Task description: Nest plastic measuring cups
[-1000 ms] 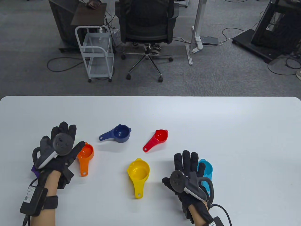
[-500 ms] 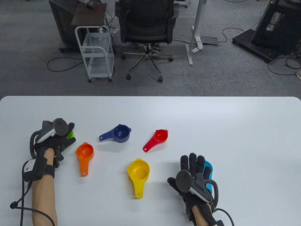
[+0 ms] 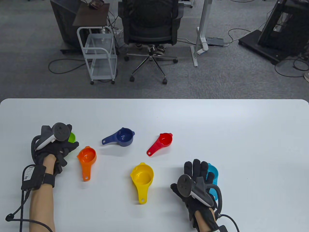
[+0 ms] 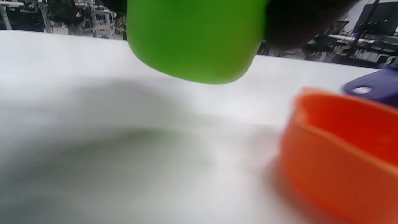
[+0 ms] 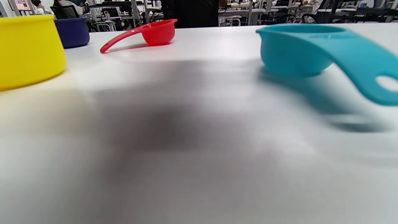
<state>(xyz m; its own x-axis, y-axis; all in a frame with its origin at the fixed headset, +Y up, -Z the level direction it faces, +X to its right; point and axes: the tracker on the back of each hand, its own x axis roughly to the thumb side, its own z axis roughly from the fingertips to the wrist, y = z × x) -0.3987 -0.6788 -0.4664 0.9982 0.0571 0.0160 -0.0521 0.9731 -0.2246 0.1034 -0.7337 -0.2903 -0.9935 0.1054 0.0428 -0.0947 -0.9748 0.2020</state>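
Observation:
Several coloured measuring cups lie on the white table [image 3: 217,125]. My left hand [image 3: 68,143] grips a green cup [image 3: 72,137] at the far left; in the left wrist view the green cup [image 4: 196,40] hangs just above the table. An orange cup [image 3: 87,155] sits right beside it, also in the left wrist view [image 4: 342,155]. My right hand [image 3: 186,176] is open, fingers spread, low over the table just left of a cyan cup [image 3: 213,172], not touching it [image 5: 295,49]. A yellow cup [image 3: 142,175], a navy cup [image 3: 124,137] and a red cup [image 3: 165,139] lie in the middle.
The yellow cup [image 5: 28,49] stands to the left of my right hand, and the red cup [image 5: 155,31] lies beyond it. The table's far edge [image 3: 154,99] gives onto an office chair [image 3: 150,26] and a white cart [image 3: 99,53] on the floor.
My left hand moved away from me to the green cup, closed round it and now holds it. My right hand shifted slightly beside the cyan cup.

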